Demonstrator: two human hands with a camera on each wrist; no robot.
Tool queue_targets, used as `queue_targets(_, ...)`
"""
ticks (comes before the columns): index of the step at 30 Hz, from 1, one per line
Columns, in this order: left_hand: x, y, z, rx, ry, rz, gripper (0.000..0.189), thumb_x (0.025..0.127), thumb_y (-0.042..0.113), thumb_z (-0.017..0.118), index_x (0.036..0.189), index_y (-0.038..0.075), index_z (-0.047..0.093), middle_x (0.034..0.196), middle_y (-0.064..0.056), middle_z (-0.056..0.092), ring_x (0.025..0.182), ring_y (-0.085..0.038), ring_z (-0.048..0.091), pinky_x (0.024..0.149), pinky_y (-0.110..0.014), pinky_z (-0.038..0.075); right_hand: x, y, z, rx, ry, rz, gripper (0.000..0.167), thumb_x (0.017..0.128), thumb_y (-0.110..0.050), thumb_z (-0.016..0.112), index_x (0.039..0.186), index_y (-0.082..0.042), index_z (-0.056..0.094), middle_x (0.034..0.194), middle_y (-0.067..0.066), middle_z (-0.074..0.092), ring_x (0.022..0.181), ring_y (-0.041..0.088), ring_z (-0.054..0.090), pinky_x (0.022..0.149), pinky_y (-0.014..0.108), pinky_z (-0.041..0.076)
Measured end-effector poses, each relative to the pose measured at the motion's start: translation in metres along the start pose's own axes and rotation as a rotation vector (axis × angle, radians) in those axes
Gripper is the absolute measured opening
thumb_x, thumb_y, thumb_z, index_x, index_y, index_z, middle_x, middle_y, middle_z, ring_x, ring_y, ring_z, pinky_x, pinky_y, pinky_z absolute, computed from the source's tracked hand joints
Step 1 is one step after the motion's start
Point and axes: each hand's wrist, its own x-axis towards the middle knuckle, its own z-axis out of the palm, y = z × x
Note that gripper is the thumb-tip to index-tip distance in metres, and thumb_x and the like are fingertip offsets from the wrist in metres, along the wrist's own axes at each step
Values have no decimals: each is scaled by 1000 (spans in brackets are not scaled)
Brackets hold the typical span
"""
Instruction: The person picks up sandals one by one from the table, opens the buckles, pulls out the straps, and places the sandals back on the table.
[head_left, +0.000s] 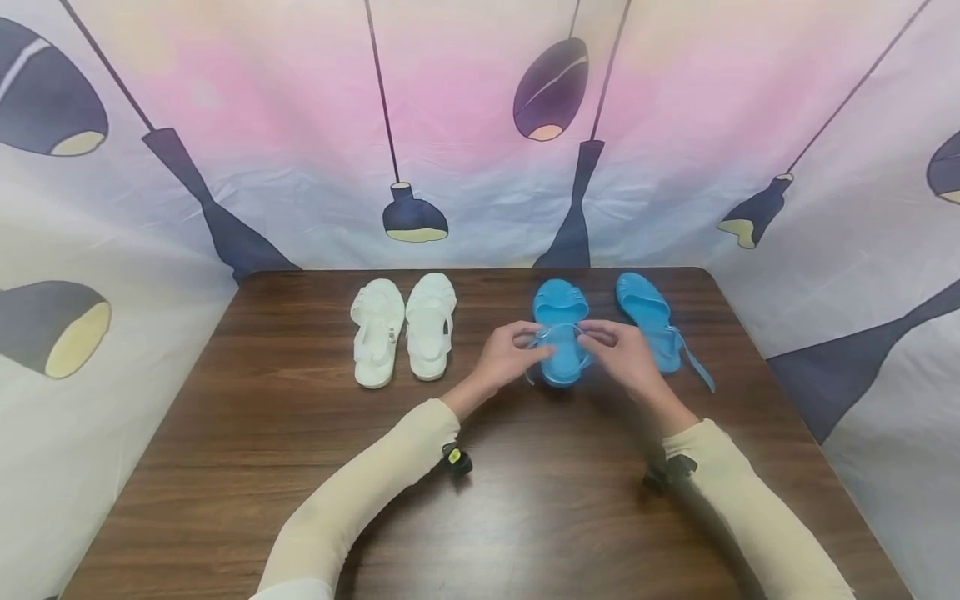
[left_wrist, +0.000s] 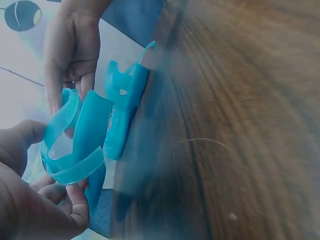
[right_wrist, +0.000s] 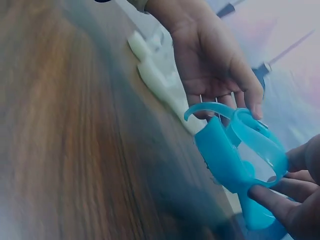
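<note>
Both hands hold a blue sandal near the right of the table's far side, toe pointing away. The left hand pinches its ankle strap on the left. On the right side of the strap, the thumb and fingers of the right hand grip it. In the left wrist view the sandal has its strap arched above the heel. One loose strap end curls out beside the left hand in the right wrist view. Just right of the right hand lies a second blue sandal, its strap unfastened and trailing.
A pair of white sandals stands to the left, one left sandal and one right sandal, toes away. All rest on a dark wood table. A patterned cloth backdrop closes off the back and sides.
</note>
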Motion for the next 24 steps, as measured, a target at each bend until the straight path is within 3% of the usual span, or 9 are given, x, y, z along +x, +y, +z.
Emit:
queue_targets(8,-40,1,-21,63,33,-14,53,90,42,78,133,14,66,138,-8,65,129,-28,61,100,-45,54,-19,-13,19,48,-38,-30,45,96,-37,73,133,-12,67,133,11,68,126,31,63,98,50,54)
queue_targets(16,-80,-4,-38,68,48,-23,49,90,33,79,131,10,66,136,-9,66,125,-29,63,101,-45,53,-37,-20,44,104,-107,-75,41,95,-33,76,130,-13,69,129,8,70,121,27,66,96,46,56)
queue_targets(24,-114,-15,-45,68,46,-22,45,90,27,80,128,7,68,132,-12,68,122,-31,65,99,-46,54,-57,-18,62,121,-186,-86,41,93,-35,77,129,-15,70,129,5,70,121,25,67,96,43,56)
